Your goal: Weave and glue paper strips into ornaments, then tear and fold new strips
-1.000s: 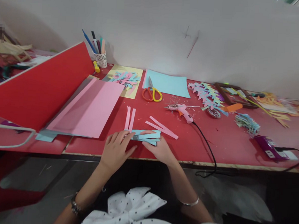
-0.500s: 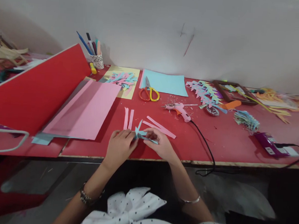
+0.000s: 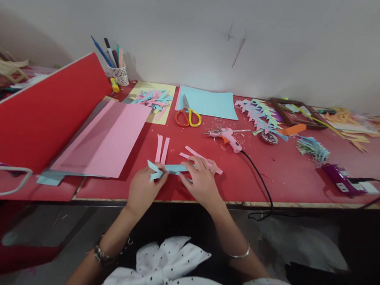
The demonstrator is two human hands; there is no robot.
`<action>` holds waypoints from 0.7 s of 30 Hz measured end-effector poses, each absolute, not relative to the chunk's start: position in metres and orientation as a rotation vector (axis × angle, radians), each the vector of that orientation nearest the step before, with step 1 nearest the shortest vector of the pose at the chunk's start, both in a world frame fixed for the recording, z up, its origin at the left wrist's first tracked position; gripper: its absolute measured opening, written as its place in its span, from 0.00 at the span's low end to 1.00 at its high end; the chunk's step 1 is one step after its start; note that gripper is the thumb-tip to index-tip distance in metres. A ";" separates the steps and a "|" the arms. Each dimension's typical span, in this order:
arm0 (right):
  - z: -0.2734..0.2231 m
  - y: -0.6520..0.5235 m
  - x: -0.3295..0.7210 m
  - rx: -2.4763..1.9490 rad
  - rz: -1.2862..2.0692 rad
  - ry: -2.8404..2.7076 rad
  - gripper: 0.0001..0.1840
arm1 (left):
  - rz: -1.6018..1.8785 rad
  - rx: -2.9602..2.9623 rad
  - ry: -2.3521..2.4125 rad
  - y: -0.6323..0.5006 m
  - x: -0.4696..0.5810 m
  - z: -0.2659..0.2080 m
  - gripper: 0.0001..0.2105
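Observation:
Between my hands is a folded light blue paper strip [image 3: 174, 168] with short tails at its left end. My left hand [image 3: 144, 189] pinches it near those tails, thumb against the fingers. On the other end, the fingers of my right hand [image 3: 203, 182] grip the strip and partly cover it. Just beyond my left hand lies a pair of pink paper strips [image 3: 165, 150]. More pink strips [image 3: 194, 151] lie behind my right hand, partly hidden by its fingers.
A pink glue gun [image 3: 231, 139] with a black cord lies to the right. Scissors [image 3: 188, 116] rest at the edge of a blue sheet [image 3: 212, 103]. Left are pink paper sheets [image 3: 112, 141] and a red board [image 3: 56, 107]. A purple power box [image 3: 342, 179] sits far right.
The blue strip has been turned and stretched out sideways, its tails now left of my left thumb. My left hand has moved slightly left; my right fingers now lie over the strip's right end.

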State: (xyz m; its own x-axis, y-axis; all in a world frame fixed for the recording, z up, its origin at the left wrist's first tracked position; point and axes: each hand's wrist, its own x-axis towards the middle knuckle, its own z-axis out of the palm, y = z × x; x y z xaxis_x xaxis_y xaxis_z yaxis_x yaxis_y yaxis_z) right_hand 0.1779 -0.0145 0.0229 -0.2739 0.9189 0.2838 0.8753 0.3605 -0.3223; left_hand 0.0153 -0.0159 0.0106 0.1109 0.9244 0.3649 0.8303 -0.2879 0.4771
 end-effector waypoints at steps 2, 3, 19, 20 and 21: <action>0.023 -0.012 0.173 -1.598 0.131 -2.253 0.10 | 0.923 2.206 1.757 -0.016 0.014 0.011 0.10; 0.023 -0.011 0.172 -1.616 0.126 -2.267 0.09 | 0.924 2.211 1.762 -0.016 0.014 0.011 0.10; 0.043 0.007 0.182 -1.410 0.682 -2.309 0.17 | 0.857 2.713 1.715 -0.023 0.012 0.012 0.12; 0.043 0.008 0.184 -1.421 0.695 -2.285 0.16 | 0.872 2.731 1.717 -0.024 0.012 0.011 0.12; 0.043 0.009 0.185 -1.431 0.692 -2.269 0.15 | 0.889 2.743 1.720 -0.025 0.012 0.010 0.12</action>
State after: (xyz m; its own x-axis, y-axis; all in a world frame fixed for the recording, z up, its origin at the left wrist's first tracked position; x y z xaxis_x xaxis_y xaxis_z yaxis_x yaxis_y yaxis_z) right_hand 0.1847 0.0091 0.0431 -0.4164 0.9079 0.0482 0.7266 0.3642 -0.5826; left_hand 0.0115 -0.0249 0.0104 0.3426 0.7706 0.5374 0.8841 -0.4579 0.0930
